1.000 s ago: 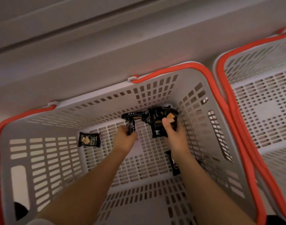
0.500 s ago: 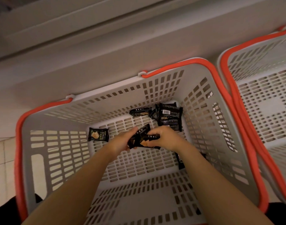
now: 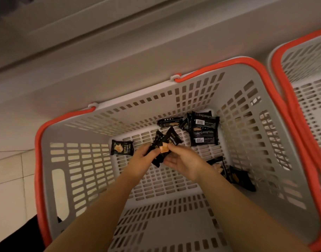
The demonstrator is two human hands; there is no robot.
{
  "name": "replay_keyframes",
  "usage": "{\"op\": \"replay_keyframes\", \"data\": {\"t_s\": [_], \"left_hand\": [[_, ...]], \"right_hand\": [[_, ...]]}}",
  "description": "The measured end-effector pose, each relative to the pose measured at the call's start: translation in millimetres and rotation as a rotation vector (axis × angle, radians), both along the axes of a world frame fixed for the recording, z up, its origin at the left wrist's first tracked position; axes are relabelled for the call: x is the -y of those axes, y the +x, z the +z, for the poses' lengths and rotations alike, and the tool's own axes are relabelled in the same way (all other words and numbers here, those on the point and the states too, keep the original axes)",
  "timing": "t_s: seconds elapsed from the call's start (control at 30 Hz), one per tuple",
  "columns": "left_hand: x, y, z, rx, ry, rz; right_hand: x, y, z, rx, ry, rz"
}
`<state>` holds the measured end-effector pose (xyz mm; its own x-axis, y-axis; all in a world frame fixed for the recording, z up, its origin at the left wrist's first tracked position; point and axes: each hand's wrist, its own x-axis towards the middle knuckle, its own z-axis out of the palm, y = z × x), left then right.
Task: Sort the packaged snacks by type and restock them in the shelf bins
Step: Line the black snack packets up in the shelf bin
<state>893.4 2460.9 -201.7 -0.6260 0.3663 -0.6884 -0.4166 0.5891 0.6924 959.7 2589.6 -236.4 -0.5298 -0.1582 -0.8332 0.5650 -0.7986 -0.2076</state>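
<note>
Both my hands are inside a grey slotted basket [image 3: 79,171] with an orange rim. My left hand [image 3: 140,155] and my right hand [image 3: 181,159] together hold a small bunch of black snack packets [image 3: 165,142], the top one marked DRYCAKE. A single black packet [image 3: 121,147] lies on the basket floor to the left. A stack of black packets [image 3: 203,130] sits in the far right corner, with one more packet [image 3: 169,122] against the far wall. Other black packets [image 3: 238,176] lie under my right forearm, partly hidden.
A second grey basket [image 3: 307,95] with an orange rim stands touching on the right. A pale shelf front [image 3: 119,57] runs along the far side. Tiled floor [image 3: 8,171] shows at the left, and dark clothing at the lower left corner.
My hands pulled back from the far corner and met in the middle of the basket, lifting a bunch of packets. The stack stayed in the corner. The view shifted so the basket sits further right.
</note>
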Motion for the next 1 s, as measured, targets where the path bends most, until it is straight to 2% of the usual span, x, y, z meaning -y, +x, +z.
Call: {"op": "replay_keyframes", "data": {"t_s": [0.07,0.2,0.27,0.33,0.37,0.5,0.67,0.73,0.77,0.87,0.9,0.93,1.0], "left_hand": [[5,0,-1,-0.029,-0.020,-0.047],[24,-7,-12,-0.013,-0.050,-0.081],[39,-18,-22,-0.167,-0.216,-0.108],[55,-33,-34,-0.462,-0.490,-0.308],[63,-39,-40,-0.545,-0.598,-0.392],[78,-49,-57,-0.523,-0.844,-0.648],[65,-60,-65,-0.652,-0.994,-0.878],[51,-62,-63,-0.649,-0.896,-0.833],[41,-58,-59,-0.611,-0.753,-0.709],[8,-33,-36,-0.231,-0.209,-0.254],[0,-23,-32,-0.127,-0.097,-0.165],[-7,-14,-29,-0.085,-0.033,-0.123],[-17,-1,-26,-0.120,0.024,-0.106]], "right_hand": [[3,-4,-1,-0.015,-0.028,-0.016],[1,-9,-5,0.029,0.092,0.106],[-1,-7,-11,0.052,0.182,0.161],[-4,-3,-17,0.065,0.254,0.186],[-5,-2,-19,0.067,0.271,0.184],[-8,3,-22,0.027,0.301,0.204],[-10,6,-25,0.016,0.356,0.202],[-11,6,-24,0.028,0.355,0.186],[-11,5,-24,0.041,0.363,0.180],[-12,4,-22,0.065,0.401,0.154],[-12,4,-22,0.058,0.408,0.148],[-13,3,-20,0.045,0.407,0.143],[-13,3,-17,0.004,0.387,0.130]]}}
